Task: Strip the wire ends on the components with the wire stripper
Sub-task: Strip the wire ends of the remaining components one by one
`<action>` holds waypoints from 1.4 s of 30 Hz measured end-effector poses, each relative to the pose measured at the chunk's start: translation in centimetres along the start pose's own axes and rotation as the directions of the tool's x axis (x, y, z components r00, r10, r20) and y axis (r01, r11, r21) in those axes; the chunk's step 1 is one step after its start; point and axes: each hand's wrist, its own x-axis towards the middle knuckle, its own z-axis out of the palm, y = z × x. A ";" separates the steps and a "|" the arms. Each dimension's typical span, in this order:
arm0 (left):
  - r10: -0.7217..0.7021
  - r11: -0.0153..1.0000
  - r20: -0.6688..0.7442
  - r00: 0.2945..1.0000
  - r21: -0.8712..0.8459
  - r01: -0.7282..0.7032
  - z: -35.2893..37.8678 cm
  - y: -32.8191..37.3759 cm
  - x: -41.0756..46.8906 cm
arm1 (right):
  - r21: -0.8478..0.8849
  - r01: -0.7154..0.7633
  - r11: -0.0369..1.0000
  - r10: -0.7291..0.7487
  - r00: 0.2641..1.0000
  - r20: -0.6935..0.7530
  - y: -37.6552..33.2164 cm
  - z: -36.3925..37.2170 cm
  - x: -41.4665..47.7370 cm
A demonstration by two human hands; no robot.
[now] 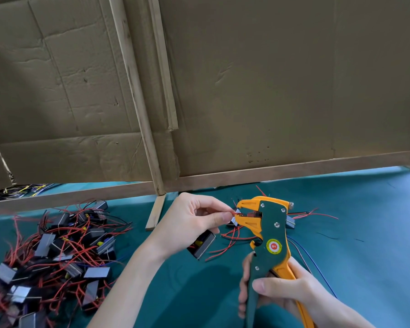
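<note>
My right hand (282, 292) grips the handles of the green and orange wire stripper (268, 233), whose jaws point left. My left hand (194, 221) pinches a thin red wire (234, 212) between thumb and forefinger, and its end sits in the stripper's jaws. A black component (202, 243) with a grey side hangs below my left hand, partly hidden by the palm. More red wires trail under the tool.
A heap of black components with red wires (55, 256) lies at the left on the green cloth (365, 233). A few components and loose wires (313, 215) lie behind the stripper. A cardboard wall with wooden slats (152, 162) closes the back.
</note>
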 end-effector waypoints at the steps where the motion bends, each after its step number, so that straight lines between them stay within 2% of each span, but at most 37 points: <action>1: -0.005 1.000 0.000 1.000 0.009 0.005 0.0 0.0 0.0 | -0.006 0.005 1.000 -0.005 1.000 0.001 0.0 0.0 0.0; 10: -0.003 0.999 0.029 1.000 0.047 0.002 -0.2 -0.1 0.0 | -0.046 0.010 0.999 -0.011 1.000 -0.006 -0.4 0.3 -0.4; 15: 0.003 0.996 0.032 0.999 0.086 -0.006 -0.3 -0.3 0.1 | -0.058 -0.013 0.998 0.005 0.990 -0.137 0.2 0.3 -0.4; 19: 0.008 0.997 0.047 0.999 0.077 -0.011 -0.4 -0.5 0.1 | -0.003 -0.010 1.000 0.009 0.981 -0.194 0.5 0.8 -0.5; 23: -0.004 0.996 0.045 0.999 0.085 0.000 -0.3 -0.9 0.3 | -0.030 -0.022 0.999 0.010 0.934 -0.356 1.5 0.9 -0.1; 25: -0.023 0.995 0.028 0.999 0.102 0.020 -0.2 -1.3 0.4 | -0.062 -0.022 0.998 0.002 0.950 -0.312 1.5 0.7 -0.1; 29: -0.042 0.994 -0.036 0.998 0.100 0.046 -0.5 -1.9 0.6 | 0.058 0.050 0.997 -0.047 0.998 -0.048 0.3 0.5 0.1; 32: -0.027 0.999 -0.173 0.984 0.036 0.033 -0.3 -2.0 1.0 | 0.125 0.116 0.985 -0.113 0.993 -0.030 0.1 -0.1 0.1; 34: -0.033 0.999 -0.282 0.959 -0.009 0.032 0.6 -2.0 1.7 | 0.185 0.155 0.970 -0.145 0.987 -0.069 -0.3 -0.5 0.1; 37: -0.079 0.994 -0.359 0.930 -0.105 0.043 3.1 -2.0 3.5 | 0.242 0.171 0.955 -0.142 0.981 -0.136 -0.7 -1.0 0.1; 39: -0.178 0.959 -0.339 0.924 -0.271 0.085 5.2 -2.0 5.2 | 0.247 0.152 0.957 -0.113 0.980 -0.165 -0.6 -1.2 0.0; 42: -0.290 0.883 -0.156 0.944 -0.425 0.201 7.7 -1.9 6.9 | 0.285 0.119 0.951 -0.058 0.975 -0.214 -0.7 -1.1 0.2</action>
